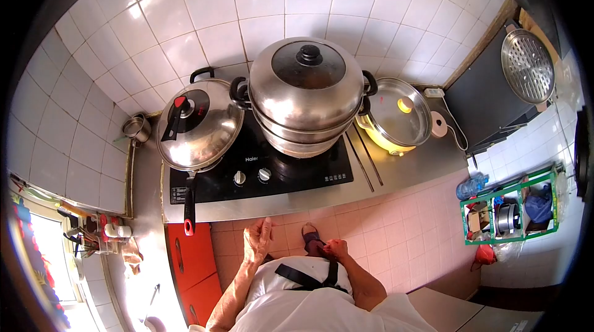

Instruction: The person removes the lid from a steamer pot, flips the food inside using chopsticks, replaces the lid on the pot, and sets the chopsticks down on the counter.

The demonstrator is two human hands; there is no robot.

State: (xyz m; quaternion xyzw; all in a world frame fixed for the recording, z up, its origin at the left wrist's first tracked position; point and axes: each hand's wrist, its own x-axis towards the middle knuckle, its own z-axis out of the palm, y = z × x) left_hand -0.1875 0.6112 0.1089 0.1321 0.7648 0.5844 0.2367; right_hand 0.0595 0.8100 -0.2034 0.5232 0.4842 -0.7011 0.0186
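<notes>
My left hand [257, 241] is raised in front of the counter's front edge, its fingers loosely extended and nothing visible in it. Beside the dark strap at my waist, my right hand [336, 249] is curled closed; whatever it may hold is hidden. A lidded wok [201, 125], its black and red handle above my left hand, stands on the left of the black cooktop [291, 177]. The tall steel steamer [306, 94] covers the right side. Two long chopsticks [365, 159] lie beside a yellow electric pot [396, 115] with a glass lid.
A small steel pot [136, 128] stands at the left corner. Utensils [86, 233] gather near the window. A perforated steel plate [528, 66] is at the upper right. A green rack [510, 205] holds pots and bags, with a blue water bottle [472, 187] beside it.
</notes>
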